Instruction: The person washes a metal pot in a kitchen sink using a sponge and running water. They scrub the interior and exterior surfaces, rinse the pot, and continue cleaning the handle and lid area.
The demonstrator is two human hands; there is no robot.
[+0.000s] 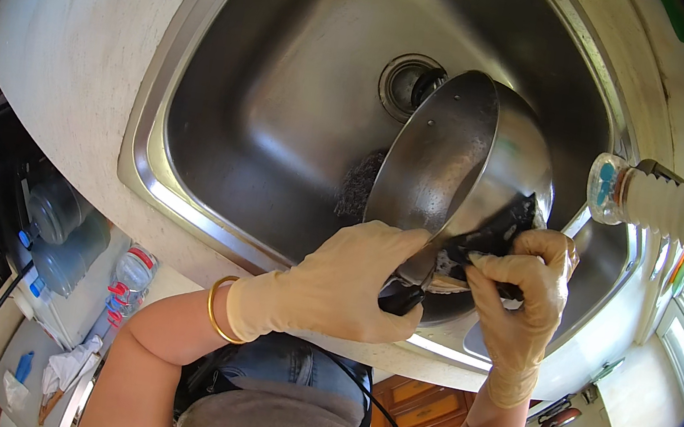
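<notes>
A stainless steel pan (511, 152) is tipped on its side over the sink, with its hollow facing left. My left hand (345, 283), in a cream rubber glove, holds it at the rim near the short black handle (400, 300). My right hand (521, 291), gloved too, pinches a wet dark cloth or film (497, 225) against the pan's outer side. Something pale shows below this dark piece; what it is I cannot tell. A metal scouring pad (359, 183) lies on the sink floor, partly behind the pan.
Around the work is a stainless steel sink (230, 119) with a drain (401, 84). A smaller basin (604, 263) adjoins it at the right, below a ribbed faucet hose (665, 200). Plastic bottles (134, 269) stand at the lower left, beyond the countertop (77, 45).
</notes>
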